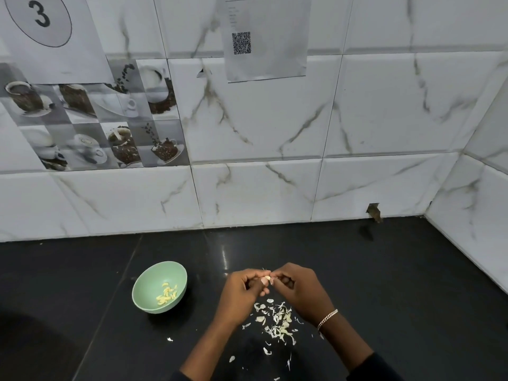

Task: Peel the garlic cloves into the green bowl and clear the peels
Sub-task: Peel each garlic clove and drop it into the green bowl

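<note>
A pale garlic clove (265, 279) is pinched between the fingertips of my left hand (242, 294) and my right hand (301, 291), which meet above the black counter. Both hands have curled fingers around it; most of the clove is hidden by them. A green bowl (154, 279) stands to the left of my left hand and holds several peeled yellowish cloves (166, 295). Below my hands a scatter of white garlic peels (277, 324) lies on the counter.
The black counter (398, 284) runs back to a white marble-tiled wall (261, 188), with a side wall at the right (472, 215). A few stray peel bits (170, 339) lie left of the pile. A bracelet sits on my right wrist (327, 318).
</note>
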Tool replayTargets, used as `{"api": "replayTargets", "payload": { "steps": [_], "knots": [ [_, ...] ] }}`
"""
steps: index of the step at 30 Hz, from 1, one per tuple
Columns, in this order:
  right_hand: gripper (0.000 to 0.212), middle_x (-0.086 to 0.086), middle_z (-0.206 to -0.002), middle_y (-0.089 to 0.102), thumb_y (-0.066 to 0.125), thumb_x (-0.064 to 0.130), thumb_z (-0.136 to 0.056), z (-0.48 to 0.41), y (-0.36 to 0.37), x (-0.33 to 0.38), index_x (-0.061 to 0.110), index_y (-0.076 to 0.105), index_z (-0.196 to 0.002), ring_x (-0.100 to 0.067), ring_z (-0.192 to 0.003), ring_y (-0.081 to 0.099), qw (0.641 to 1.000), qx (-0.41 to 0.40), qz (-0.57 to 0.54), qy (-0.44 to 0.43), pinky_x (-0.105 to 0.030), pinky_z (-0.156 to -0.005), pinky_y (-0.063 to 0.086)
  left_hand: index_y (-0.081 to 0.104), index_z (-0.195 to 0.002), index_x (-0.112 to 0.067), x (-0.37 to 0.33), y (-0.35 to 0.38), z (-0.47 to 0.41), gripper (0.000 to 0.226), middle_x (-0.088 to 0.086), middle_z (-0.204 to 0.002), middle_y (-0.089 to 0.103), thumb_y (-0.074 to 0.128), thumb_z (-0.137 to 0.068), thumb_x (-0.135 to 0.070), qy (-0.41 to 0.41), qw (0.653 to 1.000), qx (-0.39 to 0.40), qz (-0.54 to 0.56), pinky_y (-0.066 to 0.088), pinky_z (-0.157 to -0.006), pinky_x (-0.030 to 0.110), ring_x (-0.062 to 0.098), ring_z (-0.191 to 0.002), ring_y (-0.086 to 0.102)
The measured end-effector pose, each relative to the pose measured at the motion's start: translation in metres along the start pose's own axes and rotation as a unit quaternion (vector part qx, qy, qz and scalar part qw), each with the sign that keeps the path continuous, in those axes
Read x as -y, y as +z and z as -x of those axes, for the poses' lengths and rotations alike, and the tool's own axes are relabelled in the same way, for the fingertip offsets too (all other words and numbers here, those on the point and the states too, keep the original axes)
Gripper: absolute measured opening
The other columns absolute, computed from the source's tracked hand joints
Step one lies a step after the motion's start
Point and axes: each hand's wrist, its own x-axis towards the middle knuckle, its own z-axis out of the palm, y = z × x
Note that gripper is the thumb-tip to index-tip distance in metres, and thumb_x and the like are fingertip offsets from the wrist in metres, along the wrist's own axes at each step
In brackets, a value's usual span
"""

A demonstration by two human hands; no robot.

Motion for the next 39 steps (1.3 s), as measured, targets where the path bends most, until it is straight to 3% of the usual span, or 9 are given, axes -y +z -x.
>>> {"api": "replayTargets", "payload": {
  "steps": [4, 8, 14, 20, 24, 27, 30, 34, 39],
  "knots": [
    [0.02, 0.003, -0.07, 0.069, 0.065, 0.039, -0.083, 0.001, 0.007, 0.0, 0.02, 0.071, -0.081, -0.014, -0.065, 0.065, 0.998, 0.007, -0.026, 0.051, -0.036, -0.064, 0.055, 0.08, -0.105, -0.019, 0.001, 0.005, 0.0, 0.021, 0.002, -0.088, 0.073, 0.069, -0.093, -0.006, 0.025, 0.999, -0.029, -0.019, 0.055, -0.073, 0.023, 0.016, -0.077, 0.07],
    [0.026, -0.001, -0.066, 0.07, 0.064, 0.045, -0.08, 0.003, 0.01, 0.003, 0.02, 0.069, -0.076, -0.019, -0.061, 0.067, 0.995, 0.009, -0.065, 0.071, -0.042, -0.064, 0.056, 0.081, -0.1, -0.021, 0.002, 0.007, 0.001, 0.021, 0.002, -0.091, 0.074, 0.071, -0.09, -0.004, 0.031, 0.998, -0.052, -0.022, 0.054, -0.072, 0.018, 0.015, -0.084, 0.071],
    [0.008, 0.003, -0.068, 0.072, 0.076, 0.03, -0.08, 0.004, 0.009, 0.006, 0.023, 0.072, -0.079, -0.019, -0.061, 0.069, 0.992, -0.007, -0.091, 0.086, -0.04, -0.064, 0.059, 0.076, -0.093, -0.004, -0.002, 0.005, 0.003, 0.012, 0.012, -0.08, 0.077, 0.076, -0.083, 0.004, -0.012, 0.994, -0.075, 0.076, 0.059, -0.073, 0.026, 0.021, -0.076, 0.074],
    [0.007, 0.007, -0.07, 0.072, 0.072, 0.03, -0.085, 0.005, 0.008, 0.008, 0.024, 0.074, -0.083, -0.011, -0.063, 0.07, 0.994, -0.019, -0.084, 0.073, -0.035, -0.063, 0.06, 0.079, -0.101, -0.007, -0.001, 0.007, 0.005, 0.02, 0.006, -0.094, 0.079, 0.077, -0.082, 0.001, -0.026, 0.993, -0.061, 0.099, 0.058, -0.082, 0.027, 0.021, -0.092, 0.076],
    [0.013, 0.012, -0.07, 0.073, 0.066, 0.013, -0.092, 0.005, 0.006, 0.014, 0.021, 0.072, -0.084, -0.005, -0.065, 0.07, 0.994, 0.005, -0.067, 0.084, -0.018, -0.061, 0.054, 0.08, -0.099, -0.013, -0.001, 0.008, 0.007, 0.019, 0.002, -0.086, 0.079, 0.077, -0.084, -0.002, 0.0, 0.997, -0.07, 0.038, 0.056, -0.075, 0.02, 0.017, -0.084, 0.076],
    [0.013, 0.009, -0.072, 0.072, 0.06, 0.025, -0.091, 0.005, 0.006, 0.013, 0.026, 0.071, -0.082, -0.01, -0.066, 0.07, 0.996, 0.028, -0.046, 0.076, -0.031, -0.063, 0.058, 0.081, -0.097, -0.019, 0.004, 0.007, 0.006, 0.017, -0.005, -0.082, 0.077, 0.078, -0.085, -0.006, 0.046, 0.993, -0.088, -0.062, 0.052, -0.07, 0.017, 0.009, -0.076, 0.072],
    [0.03, 0.0, -0.073, 0.068, 0.053, 0.046, -0.086, 0.003, 0.005, 0.009, 0.021, 0.069, -0.079, -0.015, -0.065, 0.066, 0.997, 0.045, -0.013, 0.068, -0.039, -0.063, 0.056, 0.081, -0.096, -0.024, 0.004, 0.007, 0.007, 0.015, -0.01, -0.081, 0.072, 0.078, -0.086, -0.013, 0.082, 0.98, -0.089, -0.156, 0.05, -0.068, 0.015, 0.004, -0.077, 0.068],
    [0.029, -0.005, -0.065, 0.059, 0.057, 0.036, -0.086, 0.002, 0.005, 0.008, 0.013, 0.06, -0.069, -0.021, -0.063, 0.054, 0.998, 0.028, 0.034, 0.046, -0.037, -0.058, 0.044, 0.08, -0.092, -0.026, 0.0, 0.008, 0.009, 0.009, -0.013, -0.082, 0.069, 0.076, -0.087, -0.02, 0.103, 0.969, -0.076, -0.213, 0.051, -0.066, 0.021, 0.002, -0.077, 0.066],
    [0.029, -0.01, -0.056, 0.055, 0.062, 0.027, -0.083, 0.002, 0.004, 0.01, 0.009, 0.057, -0.061, -0.014, -0.048, 0.042, 0.998, 0.016, 0.004, 0.068, -0.037, -0.05, 0.037, 0.08, -0.091, -0.028, -0.001, 0.008, 0.007, 0.014, -0.013, -0.081, 0.07, 0.076, -0.084, -0.017, 0.097, 0.97, -0.073, -0.21, 0.053, -0.066, 0.021, 0.002, -0.076, 0.066]
  ]
}}
